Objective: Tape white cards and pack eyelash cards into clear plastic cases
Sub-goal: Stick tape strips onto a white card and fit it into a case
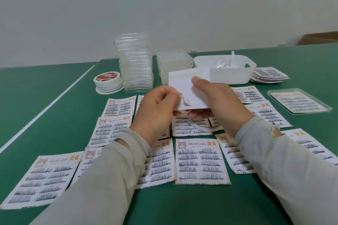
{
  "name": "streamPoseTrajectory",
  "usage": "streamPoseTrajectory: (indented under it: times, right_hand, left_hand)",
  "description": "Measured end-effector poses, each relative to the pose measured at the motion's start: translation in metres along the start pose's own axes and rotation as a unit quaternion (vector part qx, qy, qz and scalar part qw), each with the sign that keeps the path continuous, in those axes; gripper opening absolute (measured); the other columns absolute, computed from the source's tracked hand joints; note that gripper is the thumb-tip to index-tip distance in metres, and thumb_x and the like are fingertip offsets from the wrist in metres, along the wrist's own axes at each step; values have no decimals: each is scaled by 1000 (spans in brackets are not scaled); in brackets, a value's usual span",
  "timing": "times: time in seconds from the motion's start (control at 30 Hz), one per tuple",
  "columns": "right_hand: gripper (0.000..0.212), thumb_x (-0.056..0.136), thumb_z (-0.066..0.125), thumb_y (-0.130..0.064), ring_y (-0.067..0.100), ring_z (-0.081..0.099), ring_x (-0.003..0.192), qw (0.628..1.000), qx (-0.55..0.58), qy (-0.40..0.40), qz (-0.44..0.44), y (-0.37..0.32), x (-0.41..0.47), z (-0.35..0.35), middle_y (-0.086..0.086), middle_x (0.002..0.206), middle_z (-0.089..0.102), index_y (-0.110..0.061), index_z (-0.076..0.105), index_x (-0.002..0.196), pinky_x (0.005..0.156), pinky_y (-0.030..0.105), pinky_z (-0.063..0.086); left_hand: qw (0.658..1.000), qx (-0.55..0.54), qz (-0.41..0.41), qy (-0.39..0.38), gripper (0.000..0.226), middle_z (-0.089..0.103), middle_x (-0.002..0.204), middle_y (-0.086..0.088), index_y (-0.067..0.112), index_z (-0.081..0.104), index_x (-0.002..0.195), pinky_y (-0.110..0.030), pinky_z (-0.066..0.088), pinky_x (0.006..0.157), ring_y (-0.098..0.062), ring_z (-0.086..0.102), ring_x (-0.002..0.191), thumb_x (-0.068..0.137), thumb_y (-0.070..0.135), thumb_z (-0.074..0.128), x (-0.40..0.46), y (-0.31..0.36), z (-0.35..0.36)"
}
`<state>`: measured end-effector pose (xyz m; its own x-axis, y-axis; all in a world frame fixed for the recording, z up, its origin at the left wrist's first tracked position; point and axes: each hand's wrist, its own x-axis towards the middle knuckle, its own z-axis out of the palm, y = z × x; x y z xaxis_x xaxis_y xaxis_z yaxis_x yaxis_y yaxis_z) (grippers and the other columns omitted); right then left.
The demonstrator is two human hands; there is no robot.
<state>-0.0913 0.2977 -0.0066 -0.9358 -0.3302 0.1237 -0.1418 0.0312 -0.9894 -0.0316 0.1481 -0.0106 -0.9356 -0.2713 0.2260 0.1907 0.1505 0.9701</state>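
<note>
Both hands hold a flat, glossy white rectangular card above the green felt counter: the left hand pinches a curling translucent tape strip, and the right hand grips the card's edge.

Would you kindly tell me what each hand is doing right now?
Left hand: pinching a strip of tape liner on the white card.
Right hand: holding the white card.

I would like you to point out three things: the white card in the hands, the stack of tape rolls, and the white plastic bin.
white card [180, 82]: head view, on its bare upper left part.
stack of tape rolls [108, 79]: head view, on the top roll's side.
white plastic bin [229, 76]: head view, on its front wall.
</note>
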Motion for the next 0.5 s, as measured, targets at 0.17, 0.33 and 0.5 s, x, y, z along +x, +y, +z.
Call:
streamPoseTrajectory:
  times: [0.17,0.33,0.5]
  right_hand:
    - [20,87,63,-54,0,58,69,933,-233,164,-217,-5,-3,-4,-14,73,62,-34,65,88,67,23,49]
    - [16,86,66,-49,2,57,75,892,-366,67,-257,-8,-10,8,-18,76,62,-35,71,80,68,28,48]
    - [14,90,71,-29,4,63,71,939,-268,108,-188,-7,-5,2,-13,72,68,-27,70,76,70,26,52]
  left_hand:
    - [994,60,45,82,15,65,71,6,14,66,79,-40,60,75,-6,59,65,93,14,60,4,-5,-3]
    - [993,49,64,85,13,69,78,0,13,66,82,-52,59,84,-16,66,76,93,12,60,2,-4,0]
    - [994,27,63,90,12,69,91,-5,18,68,87,-29,61,72,-14,67,80,97,13,64,0,-6,4]
